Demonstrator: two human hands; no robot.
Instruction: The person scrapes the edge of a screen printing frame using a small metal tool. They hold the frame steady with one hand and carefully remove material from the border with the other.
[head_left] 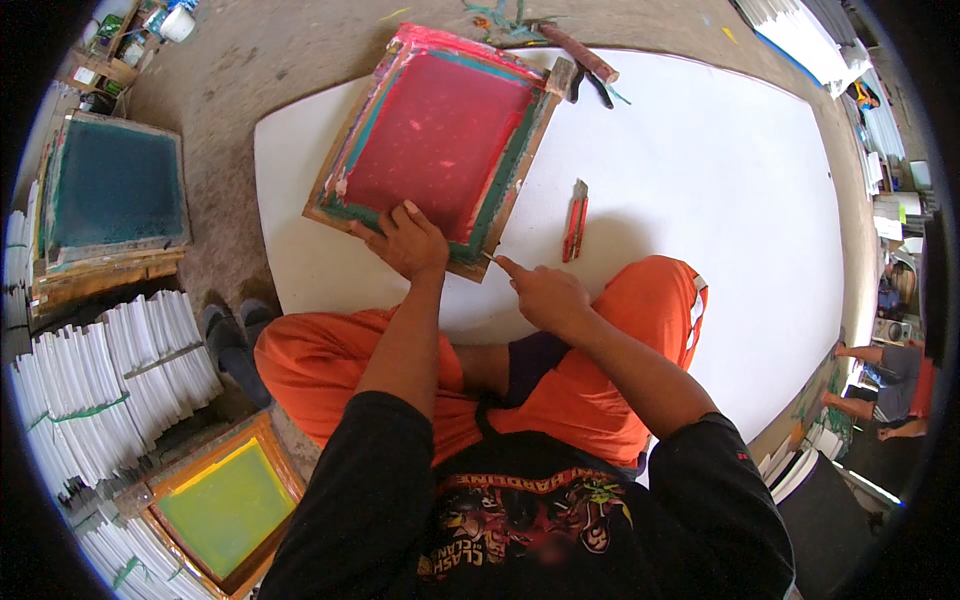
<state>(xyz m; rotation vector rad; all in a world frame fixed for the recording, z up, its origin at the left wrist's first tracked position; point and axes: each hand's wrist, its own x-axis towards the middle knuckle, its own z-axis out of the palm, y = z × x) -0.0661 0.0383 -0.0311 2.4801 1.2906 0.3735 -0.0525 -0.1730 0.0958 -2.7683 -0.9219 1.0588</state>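
Observation:
A screen-printing frame (pixel 440 140) with red mesh and paint-stained wooden sides lies tilted on the white board. My left hand (pixel 408 243) presses on its near edge, fingers spread over the rim and mesh. At the frame's near right corner, my right hand (pixel 548 298) is closed, index finger stretched along a thin tool (pixel 489 257) whose tip touches the wood. Most of that tool is hidden in my fist, so its kind is unclear. To the right lies a red utility knife (pixel 575 222), apart from both hands.
Beyond the frame's far right corner lie a hammer (pixel 572 70) and dark-handled pliers (pixel 592 88). A dark-mesh screen (pixel 118 188), white bundled stacks (pixel 110 375) and a yellow-green screen (pixel 225 500) stand at left. My crossed legs rest on the white board (pixel 740 200). Another person (pixel 895 385) sits far right.

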